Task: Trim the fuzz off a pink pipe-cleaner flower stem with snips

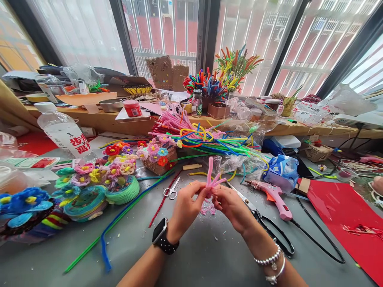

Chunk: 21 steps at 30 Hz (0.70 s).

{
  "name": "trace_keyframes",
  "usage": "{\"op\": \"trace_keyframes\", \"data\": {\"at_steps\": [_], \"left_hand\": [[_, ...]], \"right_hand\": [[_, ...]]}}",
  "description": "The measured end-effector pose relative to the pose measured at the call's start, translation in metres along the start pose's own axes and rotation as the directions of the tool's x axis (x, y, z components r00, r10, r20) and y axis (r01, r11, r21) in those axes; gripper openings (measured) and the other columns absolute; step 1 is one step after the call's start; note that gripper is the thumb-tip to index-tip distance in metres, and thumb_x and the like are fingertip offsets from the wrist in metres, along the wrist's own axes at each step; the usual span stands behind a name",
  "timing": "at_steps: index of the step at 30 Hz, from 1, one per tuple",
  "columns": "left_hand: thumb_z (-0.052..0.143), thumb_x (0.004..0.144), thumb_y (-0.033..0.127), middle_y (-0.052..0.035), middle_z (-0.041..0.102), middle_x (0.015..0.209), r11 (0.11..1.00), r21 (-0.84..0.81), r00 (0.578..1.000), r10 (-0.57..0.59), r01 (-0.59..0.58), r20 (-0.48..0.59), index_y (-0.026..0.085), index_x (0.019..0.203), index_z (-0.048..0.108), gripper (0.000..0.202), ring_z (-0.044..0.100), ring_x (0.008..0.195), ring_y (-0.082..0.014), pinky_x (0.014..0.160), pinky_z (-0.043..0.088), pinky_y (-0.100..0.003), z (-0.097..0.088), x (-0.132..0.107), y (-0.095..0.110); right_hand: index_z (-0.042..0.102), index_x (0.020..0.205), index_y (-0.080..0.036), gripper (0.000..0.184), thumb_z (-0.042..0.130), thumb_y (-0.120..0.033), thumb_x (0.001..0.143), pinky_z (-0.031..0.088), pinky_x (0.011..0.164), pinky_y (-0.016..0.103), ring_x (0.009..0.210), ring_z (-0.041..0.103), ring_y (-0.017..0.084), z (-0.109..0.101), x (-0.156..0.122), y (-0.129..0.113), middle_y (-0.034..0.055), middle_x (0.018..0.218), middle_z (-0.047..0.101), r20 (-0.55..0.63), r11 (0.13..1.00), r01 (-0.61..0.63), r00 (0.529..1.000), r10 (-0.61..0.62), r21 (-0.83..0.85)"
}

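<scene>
Both hands meet over the middle of the grey table, pinching pink pipe cleaners [210,171] whose fuzzy ends fan upward. My left hand [189,205], with a black watch at the wrist, closes thumb and forefinger on their lower part. From the other side my right hand [231,207] has its fingers closed on the same pink stems; bracelets circle that wrist. Where the stems join is partly hidden by fingertips. Pink fuzzy scraps [208,207] lie on the table just beneath. Small white-handled scissors [172,191] rest left of the hands, large black-handled scissors [260,217] to the right.
A pink glue gun [275,197] with its cable lies on the right, near red sheets [338,215]. Bundled pipe cleaners [206,137] are heaped ahead. Flower-topped baskets [122,189] and a plastic bottle [61,131] stand left. Green and blue stems [119,217] cross the table's left side.
</scene>
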State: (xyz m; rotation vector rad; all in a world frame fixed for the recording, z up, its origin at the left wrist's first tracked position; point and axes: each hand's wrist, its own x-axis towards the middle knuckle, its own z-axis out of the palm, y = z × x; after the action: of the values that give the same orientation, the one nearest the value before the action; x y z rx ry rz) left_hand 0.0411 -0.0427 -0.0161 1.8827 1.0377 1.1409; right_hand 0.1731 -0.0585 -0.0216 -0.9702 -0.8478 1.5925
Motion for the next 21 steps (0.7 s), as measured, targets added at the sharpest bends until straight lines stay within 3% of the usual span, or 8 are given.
{"op": "trace_keyframes", "data": {"at_steps": [4,8,13,16,21], "left_hand": [[0.048,0.078,0.034,-0.0049,0.062,0.075,0.968,-0.207,0.99,-0.135,0.142,0.045,0.016,0.083,0.064,0.024,0.057,0.066,-0.0161,0.063,0.046,-0.025,0.0,0.002,-0.002],[0.052,0.075,0.034,-0.0048,0.062,0.074,0.942,-0.274,0.981,-0.184,0.192,0.052,0.016,0.083,0.065,0.024,0.058,0.064,-0.016,0.061,0.047,-0.025,0.001,0.003,-0.001],[0.055,0.072,0.033,-0.0043,0.063,0.071,0.936,-0.273,0.974,-0.224,0.223,0.029,0.016,0.079,0.067,0.022,0.058,0.061,-0.0152,0.059,0.048,-0.024,0.001,0.004,0.0],[0.056,0.071,0.034,-0.0044,0.064,0.071,0.926,-0.281,0.967,-0.252,0.252,0.036,0.016,0.077,0.067,0.022,0.058,0.061,-0.0155,0.058,0.048,-0.025,0.002,0.005,-0.002],[0.055,0.072,0.033,-0.005,0.064,0.077,0.932,-0.248,0.963,-0.27,0.262,0.005,0.016,0.081,0.065,0.022,0.058,0.068,-0.0164,0.062,0.046,-0.025,0.003,0.005,-0.007]], "right_hand": [[0.058,0.062,-0.014,0.022,0.061,-0.034,0.068,0.024,0.046,0.02,0.05,0.036,0.007,-0.008,0.002,-0.008,-0.0031,0.056,0.046,0.046,0.996,0.044,0.998,-0.041,-0.077],[0.063,0.066,-0.013,0.022,0.066,-0.035,0.065,0.024,0.045,0.019,0.048,0.033,0.005,-0.008,0.002,-0.006,-0.0046,0.055,0.044,0.005,0.993,0.058,0.998,-0.058,-0.107],[0.065,0.068,-0.014,0.02,0.07,-0.033,0.061,0.025,0.044,0.016,0.046,0.032,0.003,-0.005,0.004,-0.002,-0.0049,0.055,0.045,-0.008,0.996,-0.068,0.998,0.069,0.061],[0.064,0.066,-0.013,0.021,0.071,-0.032,0.06,0.02,0.039,0.015,0.042,0.026,0.002,-0.002,0.005,0.004,-0.0073,0.048,0.037,0.023,0.979,-0.115,0.993,0.113,0.17],[0.062,0.068,-0.014,0.027,0.076,-0.028,0.05,0.012,0.036,0.016,0.038,0.016,0.001,0.007,0.006,0.016,-0.0091,0.048,0.036,-0.036,0.945,-0.093,0.993,0.11,0.313]]}}
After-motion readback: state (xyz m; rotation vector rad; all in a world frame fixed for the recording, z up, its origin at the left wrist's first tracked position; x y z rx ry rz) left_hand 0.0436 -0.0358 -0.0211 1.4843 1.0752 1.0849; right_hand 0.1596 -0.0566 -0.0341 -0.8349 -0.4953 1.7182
